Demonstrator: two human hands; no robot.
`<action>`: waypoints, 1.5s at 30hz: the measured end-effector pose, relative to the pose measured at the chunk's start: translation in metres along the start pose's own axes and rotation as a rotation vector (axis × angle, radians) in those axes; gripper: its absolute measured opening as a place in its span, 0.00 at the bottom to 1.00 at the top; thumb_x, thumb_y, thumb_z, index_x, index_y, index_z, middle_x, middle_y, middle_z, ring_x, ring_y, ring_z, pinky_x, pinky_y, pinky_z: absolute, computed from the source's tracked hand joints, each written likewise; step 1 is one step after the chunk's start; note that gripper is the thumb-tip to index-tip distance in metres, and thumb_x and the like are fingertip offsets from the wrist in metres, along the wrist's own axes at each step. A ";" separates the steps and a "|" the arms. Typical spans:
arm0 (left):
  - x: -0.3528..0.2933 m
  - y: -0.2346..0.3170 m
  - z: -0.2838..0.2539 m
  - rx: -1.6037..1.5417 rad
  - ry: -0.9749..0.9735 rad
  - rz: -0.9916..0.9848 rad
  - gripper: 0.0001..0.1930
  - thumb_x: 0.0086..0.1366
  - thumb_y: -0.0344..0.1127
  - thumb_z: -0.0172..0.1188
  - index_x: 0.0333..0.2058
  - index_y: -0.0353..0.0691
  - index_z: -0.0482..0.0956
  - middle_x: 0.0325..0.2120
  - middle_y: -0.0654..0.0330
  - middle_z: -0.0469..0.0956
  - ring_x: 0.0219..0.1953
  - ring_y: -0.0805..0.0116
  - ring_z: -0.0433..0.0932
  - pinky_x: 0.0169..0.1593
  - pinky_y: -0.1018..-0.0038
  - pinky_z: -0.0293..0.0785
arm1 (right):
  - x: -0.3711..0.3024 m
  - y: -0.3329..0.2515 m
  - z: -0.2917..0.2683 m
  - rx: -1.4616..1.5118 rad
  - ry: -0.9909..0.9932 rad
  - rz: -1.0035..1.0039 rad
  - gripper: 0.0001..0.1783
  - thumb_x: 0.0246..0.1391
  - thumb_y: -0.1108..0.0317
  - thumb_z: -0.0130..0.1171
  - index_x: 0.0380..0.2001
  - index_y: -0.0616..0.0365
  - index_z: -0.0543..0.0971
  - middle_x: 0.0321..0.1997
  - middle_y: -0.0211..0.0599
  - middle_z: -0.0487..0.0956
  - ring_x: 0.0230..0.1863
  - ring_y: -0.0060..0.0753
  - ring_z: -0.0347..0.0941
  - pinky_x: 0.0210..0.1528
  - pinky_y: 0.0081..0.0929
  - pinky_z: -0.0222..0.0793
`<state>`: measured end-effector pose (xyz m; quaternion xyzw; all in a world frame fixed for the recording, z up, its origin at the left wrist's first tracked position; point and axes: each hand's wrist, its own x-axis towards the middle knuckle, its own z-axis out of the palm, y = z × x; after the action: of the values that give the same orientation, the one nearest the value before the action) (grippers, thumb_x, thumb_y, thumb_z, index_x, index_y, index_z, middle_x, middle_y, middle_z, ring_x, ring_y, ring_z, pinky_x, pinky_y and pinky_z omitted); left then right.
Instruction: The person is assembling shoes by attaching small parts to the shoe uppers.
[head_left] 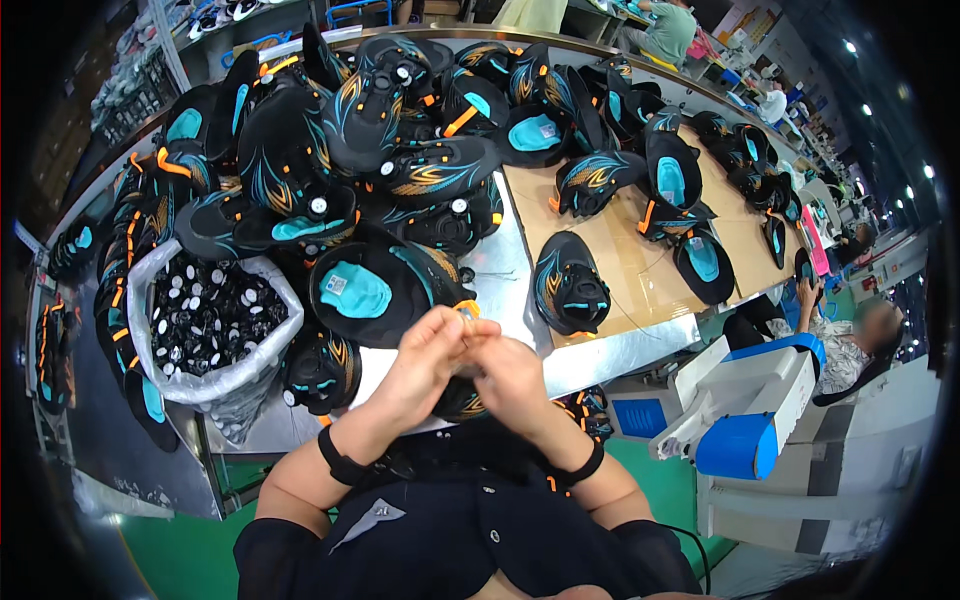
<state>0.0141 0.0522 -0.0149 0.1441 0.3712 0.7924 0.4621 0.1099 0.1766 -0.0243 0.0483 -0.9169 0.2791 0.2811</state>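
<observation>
My left hand [425, 358] and my right hand [512, 376] meet in front of my chest, their fingertips pinched together. What they pinch is too small to make out; an orange tab [466, 307] shows at the fingertips. Beneath the hands lies a black shoe upper [460, 402], mostly covered by them. Just beyond the left hand, another black shoe upper [415, 268] has a turquoise lining. A shoe upper with a dial [322, 372] lies left of my left wrist.
A plastic bag [143, 312] full of small black and white dials stands at the left. Shoe uppers [285, 150] pile across the far table; others lie on cardboard [630, 290]. At the right stand a white and blue machine [735, 445] and a seated person [850, 345].
</observation>
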 end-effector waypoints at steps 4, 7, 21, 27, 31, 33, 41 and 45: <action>-0.002 0.008 -0.013 0.164 0.139 -0.086 0.09 0.72 0.38 0.44 0.39 0.38 0.68 0.35 0.55 0.78 0.24 0.72 0.76 0.29 0.79 0.72 | -0.020 0.003 -0.009 1.150 0.173 0.651 0.05 0.58 0.71 0.56 0.30 0.62 0.73 0.25 0.30 0.75 0.27 0.18 0.70 0.28 0.18 0.63; -0.004 0.003 0.009 0.630 0.043 -0.083 0.13 0.64 0.28 0.55 0.47 0.33 0.69 0.28 0.62 0.77 0.17 0.80 0.71 0.22 0.84 0.66 | -0.011 0.017 -0.010 1.301 0.261 0.878 0.06 0.58 0.70 0.57 0.30 0.60 0.72 0.22 0.29 0.74 0.22 0.17 0.64 0.27 0.16 0.60; 0.003 0.007 -0.006 0.396 -0.015 -0.145 0.10 0.61 0.28 0.60 0.40 0.32 0.81 0.24 0.62 0.80 0.19 0.83 0.70 0.22 0.85 0.61 | -0.009 0.007 -0.030 0.328 0.045 0.348 0.08 0.48 0.83 0.58 0.33 0.64 0.74 0.31 0.41 0.78 0.30 0.34 0.75 0.32 0.27 0.70; -0.002 0.008 -0.005 0.378 -0.032 -0.149 0.07 0.61 0.28 0.61 0.37 0.32 0.81 0.25 0.63 0.79 0.22 0.85 0.70 0.26 0.87 0.64 | -0.022 0.003 -0.022 1.207 0.103 0.778 0.04 0.58 0.73 0.54 0.33 0.62 0.72 0.29 0.37 0.77 0.28 0.22 0.69 0.32 0.19 0.66; -0.002 -0.003 -0.010 0.303 0.039 -0.031 0.04 0.62 0.26 0.59 0.34 0.32 0.80 0.24 0.63 0.78 0.21 0.83 0.71 0.25 0.85 0.65 | -0.012 -0.001 -0.039 0.419 -0.007 0.537 0.08 0.51 0.70 0.63 0.32 0.59 0.75 0.27 0.33 0.75 0.26 0.24 0.68 0.30 0.23 0.64; -0.002 -0.001 -0.013 0.369 0.037 -0.094 0.04 0.62 0.27 0.58 0.33 0.33 0.78 0.24 0.66 0.76 0.23 0.83 0.71 0.27 0.85 0.67 | -0.001 -0.001 -0.058 -0.348 -0.103 0.055 0.11 0.44 0.70 0.67 0.31 0.58 0.77 0.25 0.34 0.74 0.26 0.31 0.70 0.29 0.26 0.64; 0.001 -0.002 -0.008 0.566 0.029 -0.175 0.04 0.61 0.29 0.60 0.31 0.35 0.78 0.20 0.70 0.72 0.20 0.85 0.68 0.24 0.85 0.64 | -0.006 0.004 -0.054 0.047 -0.298 0.440 0.27 0.36 0.69 0.72 0.46 0.51 0.81 0.25 0.33 0.71 0.31 0.35 0.67 0.36 0.31 0.63; -0.002 -0.009 0.000 1.066 0.094 0.190 0.04 0.58 0.28 0.62 0.29 0.34 0.77 0.19 0.69 0.71 0.19 0.86 0.67 0.22 0.82 0.63 | -0.004 -0.001 -0.054 -0.182 -0.294 0.372 0.28 0.39 0.60 0.69 0.49 0.43 0.79 0.28 0.28 0.71 0.33 0.33 0.66 0.38 0.32 0.56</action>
<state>0.0209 0.0532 -0.0209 0.3557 0.7272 0.5383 0.2341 0.1398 0.2048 0.0115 -0.1069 -0.9624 0.2323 0.0916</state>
